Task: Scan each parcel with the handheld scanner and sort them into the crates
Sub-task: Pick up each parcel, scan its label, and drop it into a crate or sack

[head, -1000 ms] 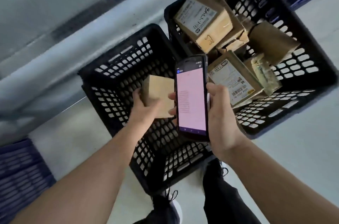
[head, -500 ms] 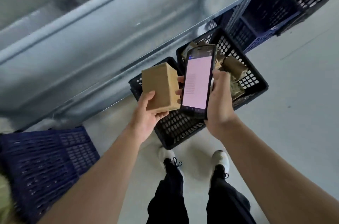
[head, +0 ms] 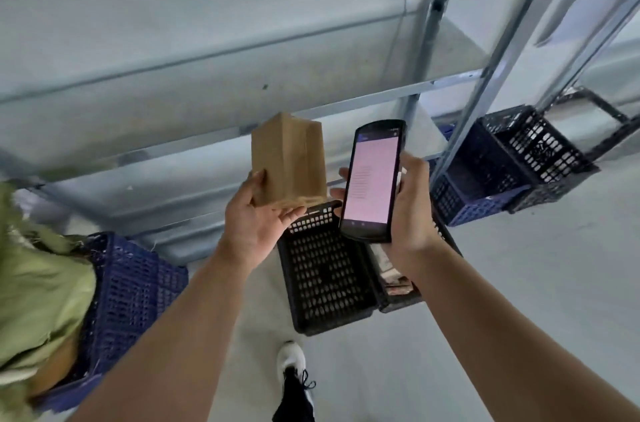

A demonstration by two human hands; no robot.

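Judging by its plain, crisp faces, small cardboard parcel [head: 289,158] is light and stiff; gripped at bottom corner by left hand [head: 258,217] above black crate [head: 325,283]. Handheld scanner [head: 372,181] is clasped in right hand [head: 412,203].

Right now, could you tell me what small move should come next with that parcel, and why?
Probably lower the brown parcel into a crate, perhaps the black crate just below. The left hand grips its base, the right hand holds the handheld scanner beside it with a lit pink screen.
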